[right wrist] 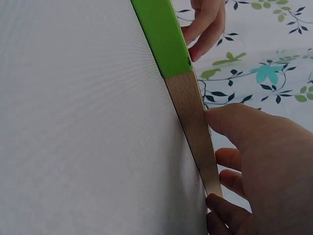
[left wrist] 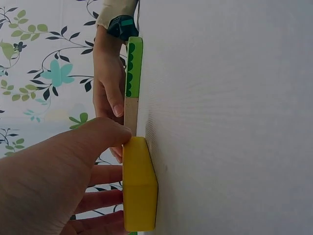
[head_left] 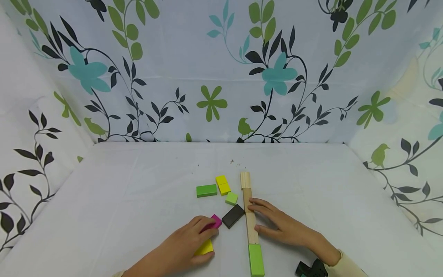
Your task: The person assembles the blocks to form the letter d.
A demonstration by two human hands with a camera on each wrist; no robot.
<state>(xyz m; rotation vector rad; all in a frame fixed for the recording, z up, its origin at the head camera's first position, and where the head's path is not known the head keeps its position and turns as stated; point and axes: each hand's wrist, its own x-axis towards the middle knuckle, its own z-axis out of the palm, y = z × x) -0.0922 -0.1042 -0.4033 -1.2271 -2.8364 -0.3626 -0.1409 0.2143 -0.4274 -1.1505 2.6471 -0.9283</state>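
My left hand holds a yellow block on the table, thumb at one corner and fingers across its far side. Those fingertips also lie at a magenta block, partly hidden under them. To the right, a straight row lies on the table: a pale ridged wooden piece, two plain wooden blocks and a green block at the near end. Along the row's right side, my right hand rests its extended fingers and thumb against the plain wooden blocks, not gripping them.
Between the hands a black block lies slantwise, its corner at the row. Farther back are a small light green block, small yellow pieces and a green block. Patterned cloth walls the back and sides of the white table.
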